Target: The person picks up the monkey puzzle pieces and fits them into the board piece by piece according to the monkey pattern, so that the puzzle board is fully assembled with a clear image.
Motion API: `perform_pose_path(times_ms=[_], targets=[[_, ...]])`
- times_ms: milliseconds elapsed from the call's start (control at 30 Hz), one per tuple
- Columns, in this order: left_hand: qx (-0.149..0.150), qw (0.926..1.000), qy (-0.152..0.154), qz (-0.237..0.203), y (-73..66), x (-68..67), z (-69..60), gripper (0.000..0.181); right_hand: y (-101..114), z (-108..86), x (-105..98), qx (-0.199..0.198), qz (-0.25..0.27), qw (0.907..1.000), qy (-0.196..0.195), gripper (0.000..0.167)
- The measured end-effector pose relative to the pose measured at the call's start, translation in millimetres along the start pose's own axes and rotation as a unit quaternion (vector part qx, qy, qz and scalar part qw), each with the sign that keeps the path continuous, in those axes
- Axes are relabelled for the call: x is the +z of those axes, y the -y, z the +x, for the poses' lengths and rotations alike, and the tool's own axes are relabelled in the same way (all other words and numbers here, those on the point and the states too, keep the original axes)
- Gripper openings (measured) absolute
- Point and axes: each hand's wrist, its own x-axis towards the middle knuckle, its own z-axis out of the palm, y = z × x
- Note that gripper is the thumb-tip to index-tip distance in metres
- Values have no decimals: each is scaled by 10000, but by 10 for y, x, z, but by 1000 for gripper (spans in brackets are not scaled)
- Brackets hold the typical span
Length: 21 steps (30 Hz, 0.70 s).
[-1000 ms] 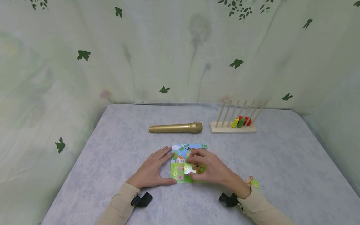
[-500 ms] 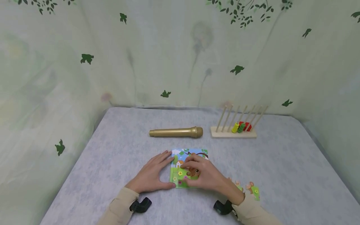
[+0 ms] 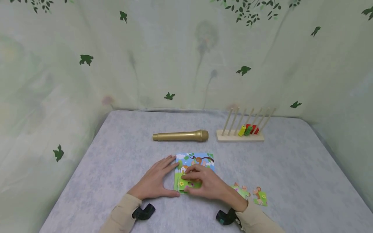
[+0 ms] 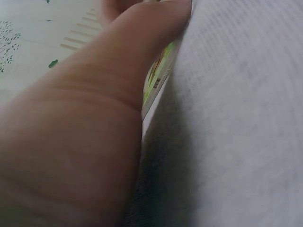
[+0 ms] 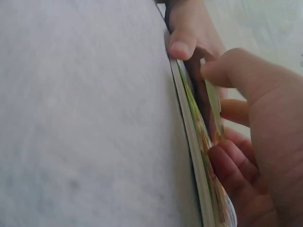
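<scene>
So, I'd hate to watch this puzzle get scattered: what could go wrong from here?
The puzzle piece pinched in the right hand is held off the puzzle board, so it could slip or land misaligned.

The right forearm is close to the loose pieces; drawing back might brush them out of place.

The left hand lies along the puzzle board's left edge, so a nudge could perhaps shift it.

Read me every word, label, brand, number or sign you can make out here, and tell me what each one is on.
There is no readable text.
Puzzle, loose pieces, microphone, rack: no lettering visible.
Small mark on the puzzle's edge, left wrist view: too blurred to tell whether it is writing.
</scene>
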Motion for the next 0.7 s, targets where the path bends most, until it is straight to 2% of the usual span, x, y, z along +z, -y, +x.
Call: perform_pose_path(times_ms=[300,700], targets=[[24,10000,20,-41,2,-11,16,109,-17,3,56,-141,-437,9989,81,30],[-40,9999,81,-63,-7,-7,5,108,-10,-18,91,-330,-692,9970,92,31]])
